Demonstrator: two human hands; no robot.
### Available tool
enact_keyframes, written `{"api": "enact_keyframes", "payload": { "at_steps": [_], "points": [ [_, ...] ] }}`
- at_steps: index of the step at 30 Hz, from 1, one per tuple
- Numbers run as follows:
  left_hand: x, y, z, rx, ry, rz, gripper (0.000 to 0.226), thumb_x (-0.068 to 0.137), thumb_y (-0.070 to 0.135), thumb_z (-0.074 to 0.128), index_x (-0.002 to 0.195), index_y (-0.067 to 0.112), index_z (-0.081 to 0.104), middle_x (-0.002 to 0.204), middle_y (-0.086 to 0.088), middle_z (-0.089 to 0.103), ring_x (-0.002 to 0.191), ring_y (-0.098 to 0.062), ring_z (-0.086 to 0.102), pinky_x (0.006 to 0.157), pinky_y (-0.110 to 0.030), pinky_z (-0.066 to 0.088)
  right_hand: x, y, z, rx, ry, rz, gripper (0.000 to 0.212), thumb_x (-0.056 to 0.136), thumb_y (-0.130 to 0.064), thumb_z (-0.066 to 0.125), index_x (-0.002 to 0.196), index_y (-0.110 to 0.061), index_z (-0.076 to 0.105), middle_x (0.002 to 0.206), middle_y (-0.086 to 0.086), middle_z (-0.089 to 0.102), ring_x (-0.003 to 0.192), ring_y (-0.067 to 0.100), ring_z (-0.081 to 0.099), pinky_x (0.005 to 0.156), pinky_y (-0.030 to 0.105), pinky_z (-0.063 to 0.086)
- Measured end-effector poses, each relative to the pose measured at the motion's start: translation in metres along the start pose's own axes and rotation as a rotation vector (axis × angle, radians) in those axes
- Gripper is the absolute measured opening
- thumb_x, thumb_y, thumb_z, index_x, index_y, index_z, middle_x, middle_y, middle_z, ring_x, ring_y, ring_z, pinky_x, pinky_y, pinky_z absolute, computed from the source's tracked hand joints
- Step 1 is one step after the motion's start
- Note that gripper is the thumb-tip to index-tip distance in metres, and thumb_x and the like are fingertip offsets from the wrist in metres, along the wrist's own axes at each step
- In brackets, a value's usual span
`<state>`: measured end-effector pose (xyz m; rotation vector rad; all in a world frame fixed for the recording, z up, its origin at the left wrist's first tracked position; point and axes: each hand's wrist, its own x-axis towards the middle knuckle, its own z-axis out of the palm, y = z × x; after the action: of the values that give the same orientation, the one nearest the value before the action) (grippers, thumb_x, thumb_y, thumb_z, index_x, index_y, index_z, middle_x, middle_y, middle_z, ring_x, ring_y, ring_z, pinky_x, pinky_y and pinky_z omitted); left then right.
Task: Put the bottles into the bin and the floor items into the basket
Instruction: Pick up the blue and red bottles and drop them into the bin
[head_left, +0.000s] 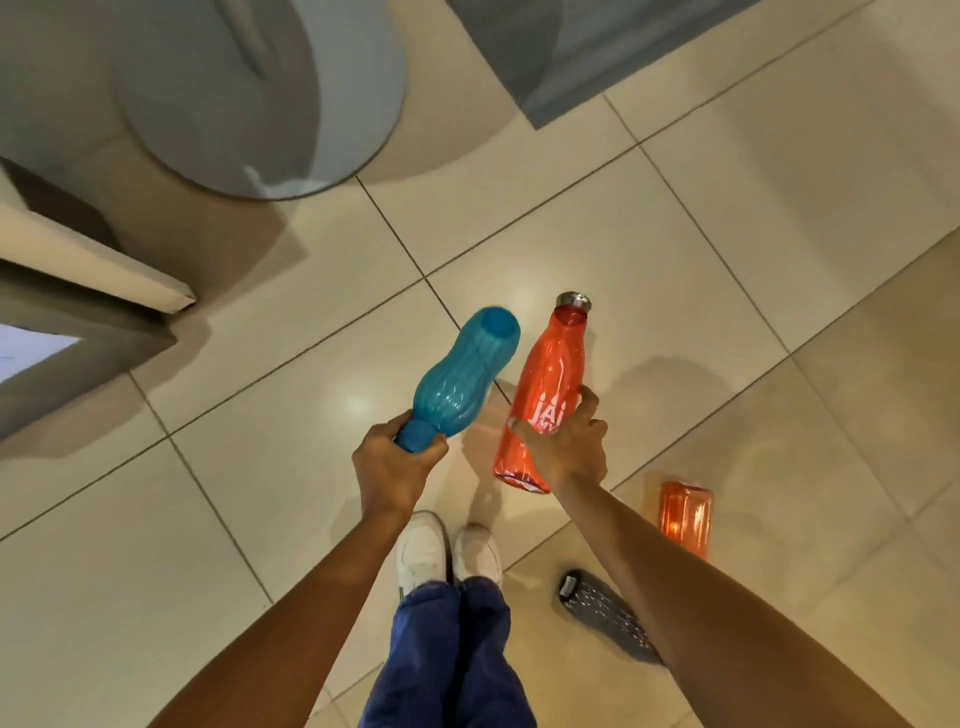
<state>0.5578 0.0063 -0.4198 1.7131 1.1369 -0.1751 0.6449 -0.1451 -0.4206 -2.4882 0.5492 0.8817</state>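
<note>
My left hand (392, 465) grips the cap end of a ribbed blue bottle (465, 374), whose base points up and away. My right hand (569, 447) holds an orange-red bottle (545, 384) with white lettering and a silver cap, around its lower body. Both bottles are in the air above the tiled floor. A grey round bin (291, 104) stands at the upper left, blurred. On the floor to the right lie a second orange bottle (684, 519) and a dark speckled bottle (602, 610), partly hidden by my right forearm.
A grey mat (597, 52) lies at the top right. A door edge and frame (93, 291) jut in from the left. My white shoes (447, 551) stand on the cream tiles just below the hands.
</note>
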Motion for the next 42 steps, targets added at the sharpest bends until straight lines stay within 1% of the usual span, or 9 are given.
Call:
{"api": "enact_keyframes", "payload": {
  "at_steps": [2, 5, 9, 14, 19, 26, 34, 38, 42],
  "points": [
    [-0.027, 0.019, -0.032, -0.065, 0.012, -0.056, 0.026, 0.072, 0.018, 0.08, 0.092, 0.028, 0.067, 0.072, 0.008, 0.063, 0.078, -0.032, 0.07, 0.076, -0.044, 0.059, -0.034, -0.011, -0.025, -0.021, 0.003, -0.077, 0.097, 0.071, -0.062, 0.071, 0.143, -0.023, 0.019, 0.13, 0.01, 0.045, 0.115, 0.03, 0.055, 0.091, 0.044, 0.05],
    [-0.068, 0.04, -0.081, -0.176, 0.058, -0.163, 0.039, 0.073, 0.023, 0.081, 0.109, 0.019, 0.069, 0.078, 0.01, 0.066, 0.079, -0.025, 0.071, 0.075, -0.034, 0.059, -0.082, -0.028, -0.059, -0.06, 0.007, -0.192, 0.095, 0.07, -0.061, 0.072, 0.143, -0.023, 0.023, 0.128, 0.009, 0.047, 0.113, 0.028, 0.056, 0.091, 0.042, 0.05],
    [-0.114, 0.057, -0.145, -0.265, 0.14, -0.285, 0.051, 0.068, 0.04, 0.082, 0.11, 0.016, 0.07, 0.089, -0.001, 0.072, 0.087, -0.02, 0.069, 0.078, -0.031, 0.055, -0.142, -0.053, -0.102, -0.079, -0.003, -0.351, 0.095, 0.07, -0.061, 0.072, 0.144, -0.027, 0.024, 0.127, 0.007, 0.05, 0.113, 0.028, 0.057, 0.094, 0.045, 0.05],
    [-0.178, 0.087, -0.214, -0.597, 0.181, -0.355, 0.041, 0.077, 0.022, 0.077, 0.111, 0.002, 0.065, 0.092, -0.007, 0.068, 0.094, -0.023, 0.064, 0.078, -0.028, 0.051, -0.209, -0.09, -0.139, 0.005, -0.088, -0.457, 0.092, 0.066, -0.062, 0.075, 0.139, -0.031, 0.03, 0.128, 0.002, 0.055, 0.111, 0.025, 0.06, 0.094, 0.045, 0.052],
    [-0.231, 0.089, -0.267, -0.797, 0.25, -0.331, 0.044, 0.077, 0.021, 0.077, 0.114, 0.001, 0.064, 0.105, -0.014, 0.069, 0.102, -0.025, 0.065, 0.084, -0.032, 0.052, -0.273, -0.13, -0.147, 0.085, -0.157, -0.55, 0.08, 0.065, -0.05, 0.081, 0.126, -0.024, 0.036, 0.123, 0.002, 0.057, 0.101, 0.024, 0.065, 0.087, 0.043, 0.056],
    [-0.275, 0.066, -0.347, -0.988, 0.387, -0.293, 0.041, 0.079, 0.019, 0.075, 0.112, -0.003, 0.064, 0.101, -0.013, 0.07, 0.096, -0.024, 0.066, 0.089, -0.036, 0.052, -0.36, -0.186, -0.118, 0.104, -0.229, -0.739, 0.068, 0.07, -0.043, 0.079, 0.121, -0.025, 0.039, 0.11, -0.005, 0.054, 0.094, 0.019, 0.062, 0.085, 0.042, 0.056],
    [-0.296, 0.019, -0.465, -1.134, 0.454, -0.253, 0.037, 0.081, 0.021, 0.073, 0.109, -0.001, 0.064, 0.097, -0.01, 0.068, 0.089, -0.019, 0.066, 0.095, -0.037, 0.051, -0.462, -0.232, -0.047, 0.173, -0.288, -0.746, 0.064, 0.075, -0.038, 0.077, 0.124, -0.02, 0.04, 0.112, -0.001, 0.053, 0.093, 0.019, 0.057, 0.076, 0.029, 0.049],
    [-0.293, -0.014, -0.527, -1.182, 0.491, -0.244, 0.043, 0.079, 0.022, 0.076, 0.11, -0.004, 0.064, 0.094, -0.01, 0.069, 0.082, -0.018, 0.067, 0.09, -0.036, 0.054, -0.51, -0.246, 0.001, 0.237, -0.285, -0.704, 0.059, 0.074, -0.036, 0.079, 0.119, -0.023, 0.043, 0.112, 0.002, 0.057, 0.092, 0.021, 0.06, 0.076, 0.03, 0.051],
    [-0.281, -0.039, -0.568, -1.2, 0.499, -0.221, 0.031, 0.079, 0.025, 0.075, 0.097, 0.002, 0.065, 0.087, -0.008, 0.069, 0.077, -0.016, 0.067, 0.076, -0.026, 0.057, -0.537, -0.26, 0.037, 0.228, -0.273, -0.708, 0.061, 0.073, -0.031, 0.081, 0.118, -0.023, 0.041, 0.11, 0.001, 0.053, 0.093, 0.022, 0.059, 0.08, 0.035, 0.055]
  ]
}}
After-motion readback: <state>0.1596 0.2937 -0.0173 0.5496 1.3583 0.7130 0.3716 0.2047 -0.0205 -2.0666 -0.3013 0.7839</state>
